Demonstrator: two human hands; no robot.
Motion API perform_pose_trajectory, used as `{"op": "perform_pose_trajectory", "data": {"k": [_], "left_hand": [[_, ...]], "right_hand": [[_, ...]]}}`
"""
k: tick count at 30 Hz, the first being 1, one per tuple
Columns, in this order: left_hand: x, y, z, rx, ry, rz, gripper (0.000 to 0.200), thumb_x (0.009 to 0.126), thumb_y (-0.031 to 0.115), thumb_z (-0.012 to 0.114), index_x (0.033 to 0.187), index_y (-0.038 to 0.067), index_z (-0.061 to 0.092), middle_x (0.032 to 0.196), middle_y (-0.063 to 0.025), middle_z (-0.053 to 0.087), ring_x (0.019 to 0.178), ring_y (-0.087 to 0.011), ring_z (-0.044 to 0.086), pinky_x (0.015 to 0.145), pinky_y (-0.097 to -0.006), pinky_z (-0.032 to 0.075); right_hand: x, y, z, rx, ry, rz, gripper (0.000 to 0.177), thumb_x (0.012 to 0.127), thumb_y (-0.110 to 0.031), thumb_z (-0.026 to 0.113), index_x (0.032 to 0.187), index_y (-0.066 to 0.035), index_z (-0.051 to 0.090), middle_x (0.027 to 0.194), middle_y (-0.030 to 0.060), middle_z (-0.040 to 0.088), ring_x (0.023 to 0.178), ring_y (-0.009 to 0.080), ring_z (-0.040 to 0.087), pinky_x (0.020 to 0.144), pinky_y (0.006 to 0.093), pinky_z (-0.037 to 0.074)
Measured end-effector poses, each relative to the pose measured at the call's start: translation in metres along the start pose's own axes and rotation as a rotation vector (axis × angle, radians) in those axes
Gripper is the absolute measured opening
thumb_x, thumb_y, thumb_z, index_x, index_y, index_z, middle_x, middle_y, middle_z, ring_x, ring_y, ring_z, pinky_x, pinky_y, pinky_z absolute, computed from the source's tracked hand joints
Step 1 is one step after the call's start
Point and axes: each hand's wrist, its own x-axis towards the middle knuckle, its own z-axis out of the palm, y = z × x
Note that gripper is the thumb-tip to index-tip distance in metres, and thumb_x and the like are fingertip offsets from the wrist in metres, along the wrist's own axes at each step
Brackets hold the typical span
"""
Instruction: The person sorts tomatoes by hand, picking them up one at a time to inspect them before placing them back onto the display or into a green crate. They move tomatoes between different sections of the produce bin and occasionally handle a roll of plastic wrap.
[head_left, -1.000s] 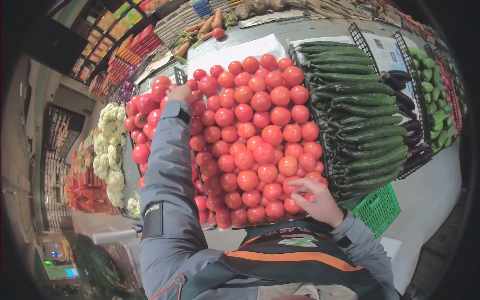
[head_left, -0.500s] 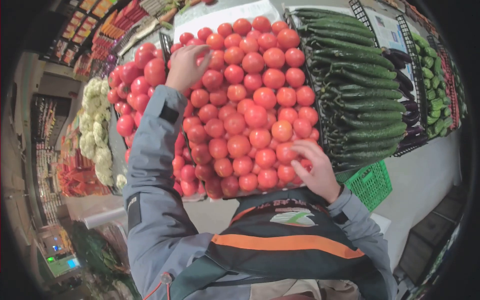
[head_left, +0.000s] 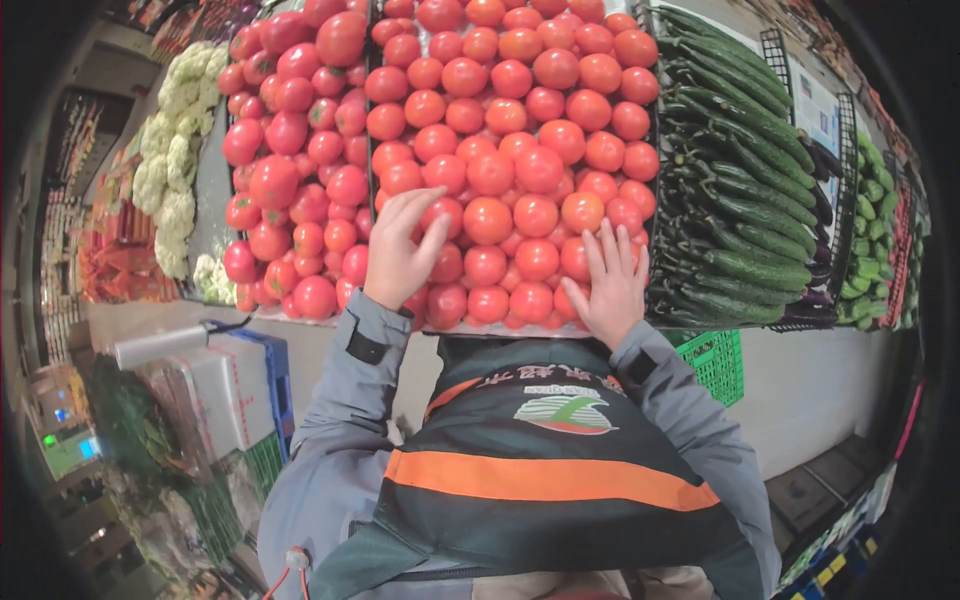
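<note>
Rows of round red tomatoes fill the middle bin. At its lower left, my left hand has its fingers and thumb curved around a tomato, which shows between them. My right hand lies on the tomatoes near the bin's lower right corner, palm down with fingers spread, holding nothing. A divider on the left separates this bin from larger, pinker tomatoes.
Long green cucumbers are stacked right of the tomatoes, with eggplants beyond. Cauliflower lies at far left. Below the display are a green crate on the right and a white box on the left.
My left hand has come down from the bin's upper left toward its near edge. My right hand's fingers have spread out and point upward. The view has shifted, showing more of the left-hand tomatoes.
</note>
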Motion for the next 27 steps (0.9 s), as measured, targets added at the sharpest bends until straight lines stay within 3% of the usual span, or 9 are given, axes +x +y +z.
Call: {"op": "perform_pose_trajectory", "data": {"k": [5,8,11,14,17,20,23,27], "left_hand": [[-0.034,0.002,-0.014,0.011,0.184,-0.207,0.022,0.096,0.018,0.063,0.115,0.008,0.069,0.112,-0.0059,0.07,0.105,-0.023,0.063,0.096,-0.0346,0.048],[-0.05,0.009,-0.017,0.055,0.217,-0.239,0.022,0.095,0.017,0.064,0.115,0.008,0.07,0.111,-0.0084,0.071,0.104,-0.0266,0.063,0.094,-0.0361,0.048],[-0.065,0.029,-0.018,0.033,0.199,-0.392,0.023,0.095,0.022,0.062,0.114,0.01,0.07,0.112,-0.0081,0.071,0.107,-0.0275,0.063,0.097,-0.0385,0.046],[-0.079,0.042,-0.01,0.03,0.141,-0.421,0.026,0.096,0.022,0.06,0.116,0.009,0.069,0.114,-0.0059,0.071,0.108,-0.0264,0.062,0.098,-0.0377,0.047],[-0.099,0.052,0.002,0.036,0.108,-0.379,0.026,0.097,0.024,0.061,0.117,0.01,0.07,0.114,-0.0051,0.071,0.104,-0.024,0.064,0.093,-0.035,0.049],[-0.115,0.073,0.011,-0.104,-0.112,-0.451,0.027,0.1,0.023,0.057,0.122,0.011,0.067,0.12,-0.0057,0.069,0.108,-0.0198,0.064,0.09,-0.0321,0.05],[-0.126,0.07,0.024,-0.172,-0.375,-0.302,0.027,0.099,0.025,0.055,0.121,0.014,0.065,0.116,-0.0083,0.067,0.104,-0.0271,0.063,0.086,-0.0377,0.049],[-0.132,0.055,0.02,-0.199,-0.553,-0.168,0.031,0.1,0.029,0.053,0.125,0.013,0.063,0.114,-0.0078,0.065,0.108,-0.0271,0.06,0.085,-0.0399,0.048]], "right_hand": [[-0.001,-0.001,0.002,-0.012,0.009,-0.001,0.073,0.087,-0.047,0.061,0.15,-0.015,0.042,0.159,0.0128,0.034,0.147,0.0341,0.03,0.113,0.06,0.024],[-0.001,0.0,0.002,-0.017,-0.018,-0.008,0.073,0.089,-0.048,0.059,0.151,-0.015,0.039,0.16,0.0133,0.033,0.147,0.0348,0.029,0.113,0.0602,0.024],[-0.002,0.002,0.001,0.048,-0.023,-0.013,0.072,0.092,-0.049,0.057,0.153,-0.015,0.037,0.161,0.0125,0.032,0.148,0.0357,0.028,0.113,0.0611,0.023],[-0.011,0.006,-0.003,0.227,-0.008,-0.009,0.073,0.094,-0.045,0.057,0.155,-0.014,0.033,0.163,0.0125,0.026,0.15,0.0355,0.023,0.116,0.0617,0.013],[-0.033,0.002,-0.025,0.537,0.062,-0.249,0.05,0.096,-0.024,0.058,0.143,-0.009,0.049,0.149,0.0138,0.047,0.138,0.0325,0.043,0.116,0.0552,0.022],[-0.07,-0.01,-0.027,0.877,-0.133,-0.458,0.025,0.096,-0.013,0.058,0.118,-0.005,0.064,0.121,0.0129,0.066,0.108,0.0324,0.063,0.096,0.0424,0.046],[-0.107,-0.012,-0.004,0.984,-0.53,-0.388,0.024,0.104,-0.021,0.052,0.112,-0.007,0.07,0.111,0.0059,0.072,0.101,0.0231,0.066,0.093,0.0328,0.049],[-0.119,-0.029,-0.001,0.951,-0.602,-0.071,0.024,0.101,-0.024,0.056,0.11,-0.007,0.07,0.11,0.0043,0.071,0.1,0.0173,0.066,0.09,0.0299,0.051]]}}
